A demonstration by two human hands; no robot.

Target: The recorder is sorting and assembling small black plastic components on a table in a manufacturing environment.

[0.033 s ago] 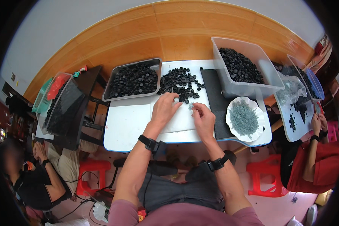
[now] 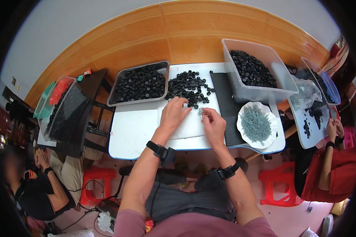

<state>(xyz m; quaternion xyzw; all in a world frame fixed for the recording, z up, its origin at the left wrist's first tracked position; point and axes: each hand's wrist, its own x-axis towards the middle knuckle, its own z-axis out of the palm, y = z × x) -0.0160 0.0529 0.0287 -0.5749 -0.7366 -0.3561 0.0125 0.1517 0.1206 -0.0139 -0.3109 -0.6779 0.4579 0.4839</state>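
Note:
On the white table, my left hand (image 2: 173, 113) has its fingers bent at the near edge of a loose pile of small round black caps (image 2: 192, 83). A black cap (image 2: 189, 106) shows between its thumb and forefinger. Close by on the right, my right hand (image 2: 214, 125) is curled, thumb and forefinger pinched at a few small grey-green pieces (image 2: 200, 111). How many pieces it grips is too small to tell. A white fluted dish (image 2: 273, 134) heaped with grey-green pieces (image 2: 256, 123) stands to the right of that hand.
Behind my left hand stands a metal tray (image 2: 120, 103) of black caps. A clear plastic bin (image 2: 257, 92) of black parts sits at the back right, beside a black mat (image 2: 224, 93). People work at tables on both sides, with red stools (image 2: 279, 177) nearby.

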